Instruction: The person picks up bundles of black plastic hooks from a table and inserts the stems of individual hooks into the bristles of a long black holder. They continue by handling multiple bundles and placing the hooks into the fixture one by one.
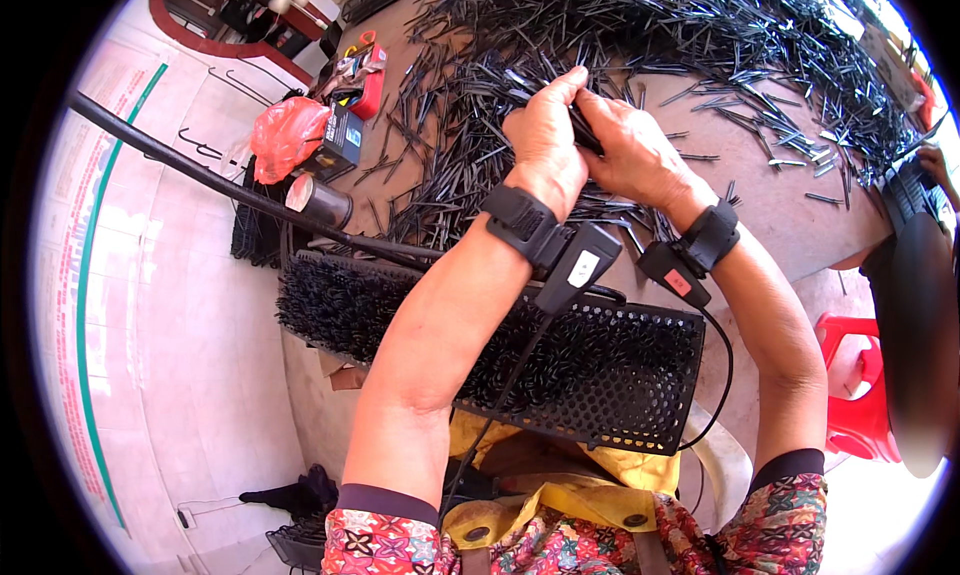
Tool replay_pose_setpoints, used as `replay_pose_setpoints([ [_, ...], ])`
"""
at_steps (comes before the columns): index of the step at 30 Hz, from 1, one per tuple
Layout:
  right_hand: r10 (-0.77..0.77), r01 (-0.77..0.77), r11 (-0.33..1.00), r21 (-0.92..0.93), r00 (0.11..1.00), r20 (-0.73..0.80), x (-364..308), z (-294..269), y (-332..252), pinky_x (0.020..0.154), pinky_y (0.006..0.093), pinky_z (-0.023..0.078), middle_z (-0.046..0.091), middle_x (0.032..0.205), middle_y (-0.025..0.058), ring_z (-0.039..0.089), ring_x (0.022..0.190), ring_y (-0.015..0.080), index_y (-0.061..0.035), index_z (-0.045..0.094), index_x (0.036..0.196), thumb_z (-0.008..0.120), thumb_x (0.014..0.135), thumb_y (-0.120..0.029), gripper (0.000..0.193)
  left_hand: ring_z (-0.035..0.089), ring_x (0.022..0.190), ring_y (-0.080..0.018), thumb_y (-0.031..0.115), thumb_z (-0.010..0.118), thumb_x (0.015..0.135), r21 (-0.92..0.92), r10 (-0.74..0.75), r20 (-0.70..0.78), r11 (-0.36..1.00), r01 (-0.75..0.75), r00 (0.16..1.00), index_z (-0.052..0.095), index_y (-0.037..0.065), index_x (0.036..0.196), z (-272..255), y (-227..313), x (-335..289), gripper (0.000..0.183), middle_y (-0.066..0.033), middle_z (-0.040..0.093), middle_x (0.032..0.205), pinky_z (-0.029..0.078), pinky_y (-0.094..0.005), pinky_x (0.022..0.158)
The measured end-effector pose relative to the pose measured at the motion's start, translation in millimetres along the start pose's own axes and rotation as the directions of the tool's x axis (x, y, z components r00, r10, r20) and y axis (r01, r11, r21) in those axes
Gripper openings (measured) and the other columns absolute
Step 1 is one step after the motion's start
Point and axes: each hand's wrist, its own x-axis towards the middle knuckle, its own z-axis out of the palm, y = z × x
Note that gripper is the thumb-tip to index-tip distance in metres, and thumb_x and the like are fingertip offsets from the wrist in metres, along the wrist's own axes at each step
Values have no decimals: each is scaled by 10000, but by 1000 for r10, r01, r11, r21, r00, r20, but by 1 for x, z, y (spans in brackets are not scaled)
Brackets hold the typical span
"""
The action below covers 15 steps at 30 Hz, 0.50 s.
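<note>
Both my hands are raised over the table and close together, fingertips pointing away from me. Between them sits a bundle of thin black sticks (pixel 585 132); my left hand (pixel 548 140) and my right hand (pixel 637 147) both close round it, though most fingers are hidden. Beyond and around them spreads a large heap of the same black sticks (pixel 640 20), shiny and loose. Below my wrists lies a black perforated tray (pixel 640 400). Its holes are densely filled with upright black pieces (pixel 345 300) at the left and middle, while bare holes show at the right end.
Left of the heap stand a metal can (pixel 325 203), a dark box (pixel 340 140), a pink plastic bag (pixel 288 135) and a red container (pixel 372 83). A black bar (pixel 200 170) crosses from the left. Red plastic stool (pixel 860 385) and another person (pixel 915 305) are at right.
</note>
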Motion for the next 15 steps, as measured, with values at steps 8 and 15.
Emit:
replay_pose_setpoints([
  [8,274,-193,925,-327,936,222,-40,-41,20,716,449,455,559,844,224,542,850,392,-18,502,1084,650,680,-159,453,554,515,-242,-10,606,698,-184,30,-142,981,-56,989,506,-23,688,-15,19,20,102,-117,557,655,499,-360,527],
  [15,474,-464,835,-295,879,-41,-92,-30,67,725,421,486,612,854,233,600,837,356,14,552,1059,621,757,-121,338,595,713,-303,8,550,742,-58,6,96,998,0,995,514,-15,775,-14,24,16,55,-144,562,754,510,-508,742],
])
